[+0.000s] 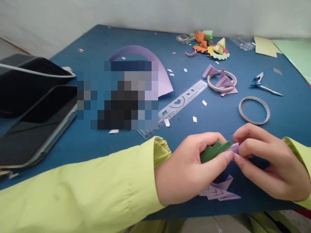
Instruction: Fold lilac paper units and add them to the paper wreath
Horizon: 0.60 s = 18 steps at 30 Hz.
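My left hand is closed around a green folded-paper piece made of overlapping layers. A small purple folded-paper piece sits at its right end, between both hands' fingertips. My right hand pinches that purple piece, its fingers curled. Below the hands, partly behind my left hand, purple folded-paper pieces lie on the blue table. Part of the green piece is hidden by my left fingers.
A clear ruler lies diagonally. Tape rolls, purple pieces and a compass are to the right. Colourful folded paper stands at the back. A curled purple sheet adjoins a blurred patch. A phone is left.
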Motion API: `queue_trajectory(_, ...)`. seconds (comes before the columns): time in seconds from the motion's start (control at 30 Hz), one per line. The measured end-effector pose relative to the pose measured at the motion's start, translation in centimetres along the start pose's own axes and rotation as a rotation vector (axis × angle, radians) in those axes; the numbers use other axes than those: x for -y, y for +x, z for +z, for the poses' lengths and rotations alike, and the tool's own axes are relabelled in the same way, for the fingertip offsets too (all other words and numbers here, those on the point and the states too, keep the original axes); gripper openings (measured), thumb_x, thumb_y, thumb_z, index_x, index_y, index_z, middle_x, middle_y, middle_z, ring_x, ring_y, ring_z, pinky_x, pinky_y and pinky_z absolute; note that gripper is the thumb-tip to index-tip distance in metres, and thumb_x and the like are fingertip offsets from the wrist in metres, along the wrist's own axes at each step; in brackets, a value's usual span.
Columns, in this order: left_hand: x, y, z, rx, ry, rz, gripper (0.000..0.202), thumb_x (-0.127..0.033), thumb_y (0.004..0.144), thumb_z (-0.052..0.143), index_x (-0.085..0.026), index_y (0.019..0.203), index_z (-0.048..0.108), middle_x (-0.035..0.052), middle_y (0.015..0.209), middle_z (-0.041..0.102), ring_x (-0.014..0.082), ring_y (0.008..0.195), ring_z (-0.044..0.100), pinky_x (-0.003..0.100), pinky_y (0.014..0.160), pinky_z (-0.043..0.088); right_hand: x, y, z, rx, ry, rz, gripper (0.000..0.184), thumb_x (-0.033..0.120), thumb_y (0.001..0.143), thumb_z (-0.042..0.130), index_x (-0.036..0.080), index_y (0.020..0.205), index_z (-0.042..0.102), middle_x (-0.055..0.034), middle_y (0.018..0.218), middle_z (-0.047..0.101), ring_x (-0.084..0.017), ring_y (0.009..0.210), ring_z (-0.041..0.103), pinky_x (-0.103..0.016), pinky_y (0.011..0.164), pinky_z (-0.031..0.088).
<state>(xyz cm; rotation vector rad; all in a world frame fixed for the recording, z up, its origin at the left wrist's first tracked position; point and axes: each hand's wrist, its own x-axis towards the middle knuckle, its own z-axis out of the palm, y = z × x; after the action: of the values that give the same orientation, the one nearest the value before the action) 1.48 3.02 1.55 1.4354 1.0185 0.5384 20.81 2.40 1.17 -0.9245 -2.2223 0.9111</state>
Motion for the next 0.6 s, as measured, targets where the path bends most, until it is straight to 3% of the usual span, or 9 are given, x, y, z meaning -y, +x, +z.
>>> queue_trajectory(0.07, -0.07, 0.11, -0.04, -0.002, 0.002, 0.016, 0.019, -0.028, 0.087, 0.052, -0.017, 0.071, 0.052, -0.0073, 0.059, 0.038, 0.0081, 0.056, 0.037, 0.017, 0.050, 0.032, -0.04, -0.18, 0.21, -0.028, -0.018, 0.001, 0.014, 0.013, 0.091, 0.048, 0.022, 0.082, 0.042, -0.0027, 0.088, 0.049, -0.012, 0.072, 0.048, -0.025, 0.064, 0.043)
queue_trajectory(0.2, -0.13, 0.03, 0.01, -0.044, -0.016, 0.029, 0.018, -0.026, 0.087, 0.052, -0.017, 0.071, 0.051, -0.0080, 0.057, 0.038, 0.0070, 0.053, 0.036, 0.016, 0.048, 0.030, 0.01, -0.25, 0.31, -0.063, 0.023, 0.191, 0.009, 0.025, 0.094, 0.052, 0.023, 0.100, 0.046, -0.0009, 0.086, 0.055, -0.012, 0.072, 0.054, -0.022, 0.060, 0.043)
queue_trajectory(0.27, -0.09, -0.17, 0.12, -0.066, -0.020, 0.050, 0.019, -0.026, 0.087, 0.051, -0.017, 0.071, 0.051, -0.0083, 0.057, 0.040, 0.0066, 0.053, 0.035, 0.016, 0.048, 0.030, 0.14, -0.19, 0.24, 0.018, 0.049, 0.218, 0.007, 0.028, 0.097, 0.048, 0.022, 0.094, 0.050, 0.0014, 0.077, 0.055, -0.010, 0.066, 0.052, -0.021, 0.057, 0.040)
queue_trajectory(0.33, -0.04, -0.40, 0.22, -0.071, -0.019, 0.087, 0.017, -0.026, 0.088, 0.051, -0.018, 0.074, 0.053, -0.0082, 0.059, 0.041, 0.0068, 0.054, 0.037, 0.016, 0.050, 0.031, 0.32, -0.15, 0.19, 0.077, 0.069, 0.223, 0.022, 0.028, 0.099, 0.044, 0.020, 0.080, 0.051, 0.0034, 0.067, 0.052, -0.008, 0.058, 0.048, -0.021, 0.054, 0.037)
queue_trajectory(0.6, 0.22, -0.48, 0.31, -0.063, 0.003, 0.147, 0.015, -0.022, 0.091, 0.046, -0.019, 0.078, 0.052, -0.0092, 0.060, 0.046, 0.0069, 0.056, 0.043, 0.016, 0.057, 0.035, 0.65, -0.15, 0.47, 0.050, 0.116, 0.323, 0.032, 0.031, 0.099, 0.042, 0.018, 0.072, 0.052, 0.0033, 0.063, 0.053, -0.007, 0.057, 0.049, -0.021, 0.053, 0.036)
